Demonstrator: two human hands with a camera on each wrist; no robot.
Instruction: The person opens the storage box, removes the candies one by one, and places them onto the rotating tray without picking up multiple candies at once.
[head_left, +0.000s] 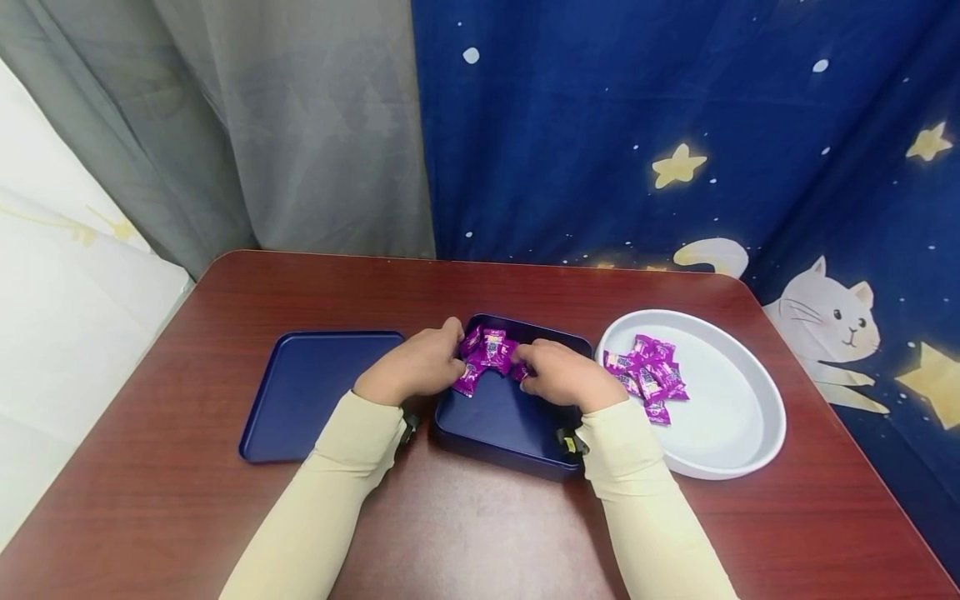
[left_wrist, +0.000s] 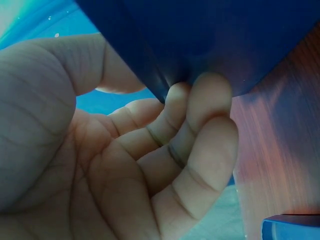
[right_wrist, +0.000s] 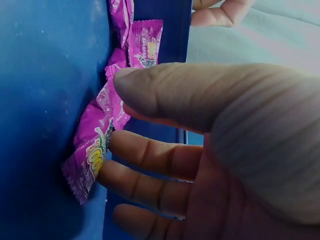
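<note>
A deep navy blue box point(head_left: 495, 429) stands mid-table with several purple candy packets point(head_left: 493, 348) along its far left part. My left hand point(head_left: 423, 362) grips the box's left wall; in the left wrist view the thumb lies on one side of the wall and curled fingers point(left_wrist: 210, 102) on the other. Inside the box, my right hand point(head_left: 558, 372) pinches a purple candy packet point(right_wrist: 116, 102) between thumb and index finger. Its other fingers touch a neighbouring packet point(right_wrist: 92, 142). The index fingertip is mostly hidden behind the thumb.
To the right, a round white tray point(head_left: 723, 408) holds more purple candy packets point(head_left: 651, 375) on its left side. A flat navy lid point(head_left: 300, 408) lies left of the box. Curtains point(head_left: 540, 167) hang behind the reddish-brown table point(head_left: 480, 533).
</note>
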